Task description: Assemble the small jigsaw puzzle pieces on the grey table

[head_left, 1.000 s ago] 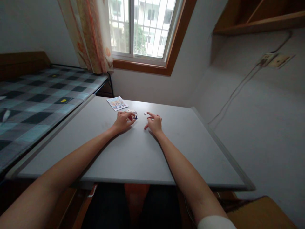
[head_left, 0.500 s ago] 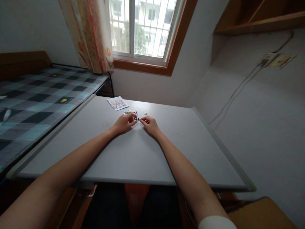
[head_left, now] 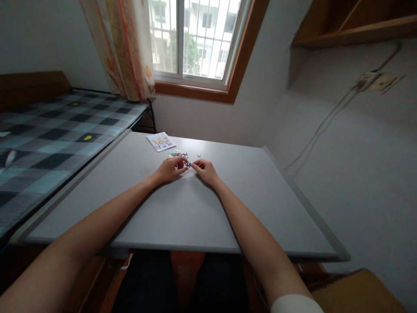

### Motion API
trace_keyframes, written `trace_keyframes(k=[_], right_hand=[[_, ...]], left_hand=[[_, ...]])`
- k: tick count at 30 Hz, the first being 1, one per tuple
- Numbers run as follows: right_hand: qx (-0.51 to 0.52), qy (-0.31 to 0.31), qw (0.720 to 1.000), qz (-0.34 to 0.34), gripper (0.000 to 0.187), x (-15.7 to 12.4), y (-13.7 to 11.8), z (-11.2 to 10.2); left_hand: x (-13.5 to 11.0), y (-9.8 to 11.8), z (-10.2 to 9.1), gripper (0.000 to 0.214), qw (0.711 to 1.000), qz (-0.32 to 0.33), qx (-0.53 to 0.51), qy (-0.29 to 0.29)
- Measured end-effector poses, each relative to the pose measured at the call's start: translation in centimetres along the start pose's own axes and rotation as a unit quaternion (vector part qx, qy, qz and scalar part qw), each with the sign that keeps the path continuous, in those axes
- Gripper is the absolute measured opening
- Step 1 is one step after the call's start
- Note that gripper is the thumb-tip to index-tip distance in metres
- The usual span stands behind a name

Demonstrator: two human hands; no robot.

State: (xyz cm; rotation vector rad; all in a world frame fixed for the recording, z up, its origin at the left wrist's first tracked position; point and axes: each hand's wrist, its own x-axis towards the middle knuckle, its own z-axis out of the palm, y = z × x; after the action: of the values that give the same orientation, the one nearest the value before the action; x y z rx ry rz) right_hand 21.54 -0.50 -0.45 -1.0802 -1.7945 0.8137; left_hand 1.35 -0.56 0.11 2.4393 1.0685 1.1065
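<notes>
On the grey table (head_left: 228, 208), the left hand (head_left: 167, 169) curled, fingertips pinched at the small blue puzzle piece (head_left: 188, 164) lying between the 2 hands, equally near both, and the right hand (head_left: 204, 170) curled to meet it from the other side; which hand actually gripped it was unclear.

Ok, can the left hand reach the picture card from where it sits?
Probably yes: the left hand rests just short of the picture card, with little but bare table between them.
</notes>
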Motion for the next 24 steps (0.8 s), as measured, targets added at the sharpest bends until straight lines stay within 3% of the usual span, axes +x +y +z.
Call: trace_keyframes(k=[4, 9, 13, 21, 24], right_hand=[[0.019, -0.005, 1.000, 0.003, 0.019, 0.07, 0.05, -0.06], [0.028, 0.004, 0.999, 0.016, 0.020, 0.06, 0.19, -0.12], [0.024, -0.003, 1.000, 0.017, 0.021, 0.01, 0.28, -0.11], [0.022, -0.005, 1.000, 0.013, 0.024, 0.03, 0.56, -0.02], [0.029, -0.003, 1.000, 0.013, 0.024, 0.07, 0.46, -0.03]], left_hand=[[0.09, 0.17, 0.04, 0.021, 1.000, -0.004, -0.022, 0.008], [0.31, 0.16, -0.11, 0.036, 0.974, -0.139, -0.133, 0.118], [0.40, 0.02, -0.37, 0.043, 0.955, -0.198, -0.163, 0.151], [0.26, -0.29, -0.46, 0.045, 0.959, -0.228, -0.100, 0.132], [0.18, -0.05, -0.43, 0.042, 0.971, -0.202, -0.050, 0.119]])
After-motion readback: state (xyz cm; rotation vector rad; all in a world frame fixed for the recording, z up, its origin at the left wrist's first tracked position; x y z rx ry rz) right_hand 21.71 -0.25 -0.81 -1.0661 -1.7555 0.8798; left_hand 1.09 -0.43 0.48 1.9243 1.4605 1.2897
